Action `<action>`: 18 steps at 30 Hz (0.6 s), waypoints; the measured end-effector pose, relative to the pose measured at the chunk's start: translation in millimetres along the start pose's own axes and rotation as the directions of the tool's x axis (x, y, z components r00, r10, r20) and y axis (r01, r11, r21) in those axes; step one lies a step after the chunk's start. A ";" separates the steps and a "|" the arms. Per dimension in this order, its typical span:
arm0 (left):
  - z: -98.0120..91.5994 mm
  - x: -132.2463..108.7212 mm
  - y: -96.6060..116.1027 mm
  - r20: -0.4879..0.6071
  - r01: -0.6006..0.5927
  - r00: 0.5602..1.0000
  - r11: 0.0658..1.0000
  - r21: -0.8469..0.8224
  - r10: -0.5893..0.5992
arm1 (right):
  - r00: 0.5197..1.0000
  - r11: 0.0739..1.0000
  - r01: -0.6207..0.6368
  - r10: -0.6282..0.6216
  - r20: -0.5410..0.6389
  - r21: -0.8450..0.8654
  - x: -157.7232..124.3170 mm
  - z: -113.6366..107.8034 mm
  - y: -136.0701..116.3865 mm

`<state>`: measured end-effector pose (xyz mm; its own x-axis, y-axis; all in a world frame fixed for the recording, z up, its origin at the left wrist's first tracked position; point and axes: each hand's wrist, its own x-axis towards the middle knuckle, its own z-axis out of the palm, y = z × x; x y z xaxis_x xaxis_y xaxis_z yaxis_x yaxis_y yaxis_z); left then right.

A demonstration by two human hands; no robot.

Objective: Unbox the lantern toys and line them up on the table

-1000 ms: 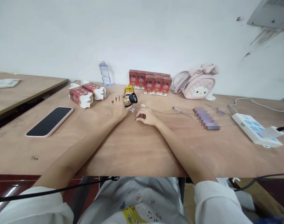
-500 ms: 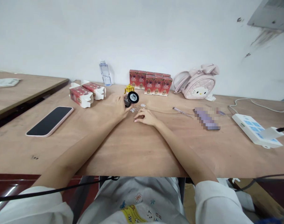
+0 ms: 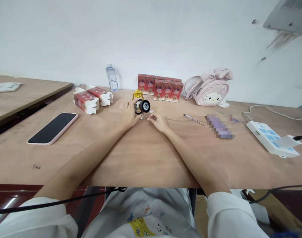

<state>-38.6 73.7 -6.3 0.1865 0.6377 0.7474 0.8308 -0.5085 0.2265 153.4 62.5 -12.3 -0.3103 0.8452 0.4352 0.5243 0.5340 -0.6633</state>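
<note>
My left hand (image 3: 129,114) grips a small gold-topped ornament with a round black base (image 3: 141,104), tilted so the base faces me. My right hand (image 3: 159,121) lies just to its right on the wooden table (image 3: 146,155), fingers pinched on a tiny part I cannot make out, close to the black base. A few small silvery pieces (image 3: 144,115) lie on the table between the two hands.
A phone (image 3: 52,128) lies at left, two opened red boxes (image 3: 91,98) behind it. A water bottle (image 3: 111,78), a row of red boxes (image 3: 161,88) and a pink bag (image 3: 209,87) stand at the wall. A screwdriver (image 3: 193,119) and a power strip (image 3: 272,138) lie right.
My left hand has tipped the ornament further so its black base turns toward me and shifted it right. My right hand has moved up from the table to the base, fingers now pinched.
</note>
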 end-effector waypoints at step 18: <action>-0.9 -1.2 1.9 -0.002 -0.007 1.000 0.998 0.069 0.007 | 0.945 0.857 -0.327 0.289 -0.153 -0.398 -1.6 -2.1 -4.2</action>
<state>-37.7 71.5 -6.3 0.1915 0.6329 0.7502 0.8635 -0.4719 0.1778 153.3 58.8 -8.9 -0.0203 0.9497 0.3124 0.8667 0.1725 -0.4681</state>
